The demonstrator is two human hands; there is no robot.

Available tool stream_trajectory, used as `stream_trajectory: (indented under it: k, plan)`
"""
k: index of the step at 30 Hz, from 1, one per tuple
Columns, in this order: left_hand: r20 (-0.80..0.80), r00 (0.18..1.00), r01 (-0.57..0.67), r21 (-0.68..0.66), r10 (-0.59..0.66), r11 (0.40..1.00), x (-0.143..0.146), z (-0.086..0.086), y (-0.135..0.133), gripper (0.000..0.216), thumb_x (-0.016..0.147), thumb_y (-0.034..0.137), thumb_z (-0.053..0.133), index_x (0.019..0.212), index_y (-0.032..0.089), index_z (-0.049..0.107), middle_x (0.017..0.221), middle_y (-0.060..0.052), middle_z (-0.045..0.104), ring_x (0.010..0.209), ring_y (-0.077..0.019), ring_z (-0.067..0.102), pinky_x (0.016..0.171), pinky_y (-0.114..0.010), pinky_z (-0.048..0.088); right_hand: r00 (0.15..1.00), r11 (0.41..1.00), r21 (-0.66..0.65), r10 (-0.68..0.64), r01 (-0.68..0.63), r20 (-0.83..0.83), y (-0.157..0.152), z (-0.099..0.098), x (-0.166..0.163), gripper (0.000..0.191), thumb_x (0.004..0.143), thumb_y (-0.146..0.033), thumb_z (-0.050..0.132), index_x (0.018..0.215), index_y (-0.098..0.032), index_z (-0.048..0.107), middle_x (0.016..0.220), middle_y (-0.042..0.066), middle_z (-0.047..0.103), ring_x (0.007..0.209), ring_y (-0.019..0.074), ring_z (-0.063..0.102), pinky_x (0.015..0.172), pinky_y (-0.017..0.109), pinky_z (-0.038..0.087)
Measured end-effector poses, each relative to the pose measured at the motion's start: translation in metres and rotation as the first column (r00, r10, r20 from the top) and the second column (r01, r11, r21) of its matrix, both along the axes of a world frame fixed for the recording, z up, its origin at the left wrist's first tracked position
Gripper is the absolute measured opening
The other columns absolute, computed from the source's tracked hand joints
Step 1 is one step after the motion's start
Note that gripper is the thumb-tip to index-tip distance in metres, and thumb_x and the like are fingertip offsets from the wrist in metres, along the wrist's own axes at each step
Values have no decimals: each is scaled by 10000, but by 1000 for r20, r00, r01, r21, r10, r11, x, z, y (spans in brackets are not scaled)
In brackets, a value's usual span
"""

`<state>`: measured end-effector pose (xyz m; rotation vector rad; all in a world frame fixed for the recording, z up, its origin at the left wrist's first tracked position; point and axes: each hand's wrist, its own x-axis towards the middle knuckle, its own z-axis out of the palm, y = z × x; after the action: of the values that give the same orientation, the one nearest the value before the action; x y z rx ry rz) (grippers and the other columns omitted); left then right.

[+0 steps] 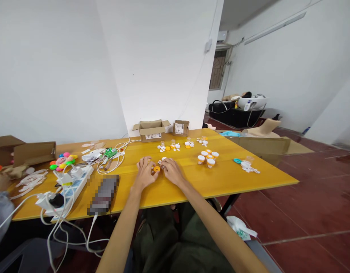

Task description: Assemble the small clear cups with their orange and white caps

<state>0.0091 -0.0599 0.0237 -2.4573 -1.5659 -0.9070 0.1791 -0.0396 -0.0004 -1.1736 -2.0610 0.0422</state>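
Both my hands rest on the yellow table (226, 182) near its middle. My left hand (145, 171) and my right hand (171, 170) meet around a small orange round part (157, 168), with fingers curled and pinching at it together with small white pieces. A cluster of small white-and-orange cups (208, 157) stands just right of my right hand. More tiny white and orange parts (175, 146) lie further back on the table.
Two open cardboard boxes (151, 130) stand at the far edge. A white power strip (74, 184) with cables, a dark phone (103, 194) and coloured balls (63, 160) lie to the left. A teal disc and white bits (246, 165) sit at the right.
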Motion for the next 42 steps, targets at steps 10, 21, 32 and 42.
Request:
stream_trajectory:
  k: [10, 21, 32, 42]
  plan:
    - [-57, 998, 8, -76, -13, 997, 0, -5, 3, 116, 799, 257, 624, 906, 258, 668, 1265, -92, 579, 1242, -322, 416, 1018, -517, 362, 1000, 1000, -4, 12, -12, -12, 4, -4, 1, 272, 840, -27, 511, 872, -225, 694, 996, 71, 680, 958, 224, 582, 853, 359, 457]
    - [-49, 995, 80, -106, -85, 991, 1, -2, -1, 161, 781, 241, 617, 935, 258, 661, 1324, -83, 543, 1274, -310, 400, 1038, -511, 348, 1000, 1000, -24, -18, 17, -18, 2, -2, 0, 294, 825, -14, 498, 869, -225, 698, 1009, 69, 677, 954, 223, 572, 846, 350, 453]
    - [-53, 992, 108, -121, -115, 987, -1, -3, -1, 239, 741, 262, 660, 978, 267, 630, 1411, -84, 488, 1293, -315, 387, 1049, -514, 342, 994, 1000, -12, -8, 10, 108, -2, -5, -3, 364, 890, -77, 494, 1138, -277, 672, 1362, 93, 600, 1219, 279, 494, 936, 426, 391]
    - [88, 992, -94, -23, 96, 995, -2, -1, 3, 249, 808, 177, 540, 1024, 259, 631, 1345, -114, 533, 1267, -326, 445, 1026, -530, 378, 998, 997, -53, -57, 59, 40, 11, -19, 2, 379, 888, -61, 488, 1167, -236, 676, 1250, 110, 676, 1180, 268, 534, 925, 417, 400]
